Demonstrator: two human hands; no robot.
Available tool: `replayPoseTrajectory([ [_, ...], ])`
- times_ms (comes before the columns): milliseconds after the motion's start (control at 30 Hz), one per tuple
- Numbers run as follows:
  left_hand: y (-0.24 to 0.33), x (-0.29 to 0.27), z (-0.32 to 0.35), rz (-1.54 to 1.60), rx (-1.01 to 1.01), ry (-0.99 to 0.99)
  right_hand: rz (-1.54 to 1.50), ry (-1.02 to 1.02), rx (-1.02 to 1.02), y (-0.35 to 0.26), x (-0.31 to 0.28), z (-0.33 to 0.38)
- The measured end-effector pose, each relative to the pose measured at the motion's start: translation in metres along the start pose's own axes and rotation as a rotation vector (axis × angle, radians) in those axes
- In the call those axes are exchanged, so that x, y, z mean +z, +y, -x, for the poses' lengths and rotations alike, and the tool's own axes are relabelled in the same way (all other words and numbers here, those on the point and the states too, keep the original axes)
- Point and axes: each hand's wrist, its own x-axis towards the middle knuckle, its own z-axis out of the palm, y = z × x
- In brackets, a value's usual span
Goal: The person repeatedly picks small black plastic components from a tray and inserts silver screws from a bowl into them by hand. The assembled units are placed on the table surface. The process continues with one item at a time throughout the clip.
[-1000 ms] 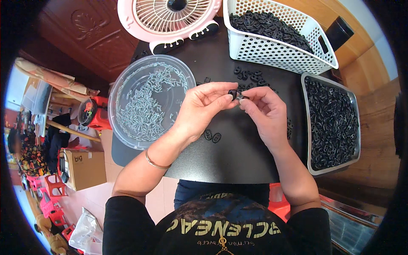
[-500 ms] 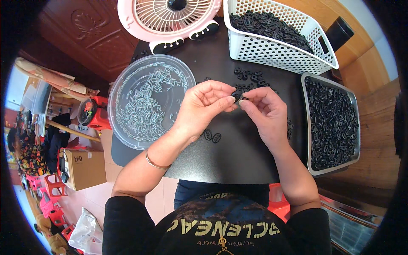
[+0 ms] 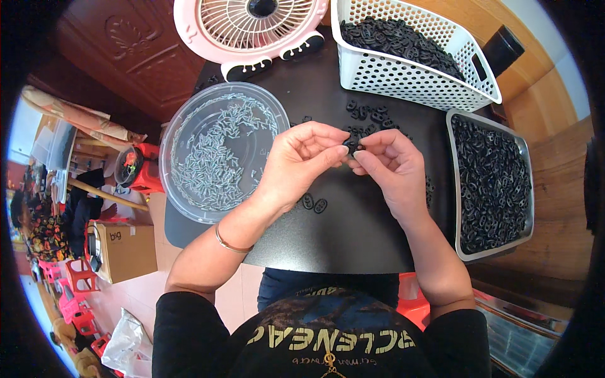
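Over the middle of the dark table, my left hand (image 3: 309, 154) and my right hand (image 3: 392, 165) meet fingertip to fingertip. Between them they pinch a small black plastic part (image 3: 351, 145); its exact shape is partly covered by my fingers. Both hands are closed on it. Just beyond my fingers lies a loose pile of black oval parts (image 3: 372, 114). Two flat black oval parts (image 3: 321, 205) rest on the table by my left wrist. At my left stands a round clear tub (image 3: 170, 183) with many small silvery screws (image 3: 211, 160) in it.
A white perforated basket (image 3: 409, 82) full of black parts stands at the back right. Along the right edge is a metal tray (image 3: 463, 246) heaped with black oval parts. A pink fan (image 3: 315, 16) sits at the back left. A cardboard box (image 3: 129, 252) is on the floor.
My fingertips have shifted slightly around the black part, which looks turned a little. My arms stay in nearly the same place.
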Motion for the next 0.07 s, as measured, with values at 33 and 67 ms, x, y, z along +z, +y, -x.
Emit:
replayPoseTrajectory([
  [33,0.0,-0.0002,-0.0001,0.003,0.007,-0.003,0.014,0.0,0.001,0.0004,0.0001,-0.0002],
  [67,0.0001,-0.0003,-0.0002,0.005,0.014,-0.006,0.027,-0.001,0.002,0.0013,0.0,-0.0005],
])
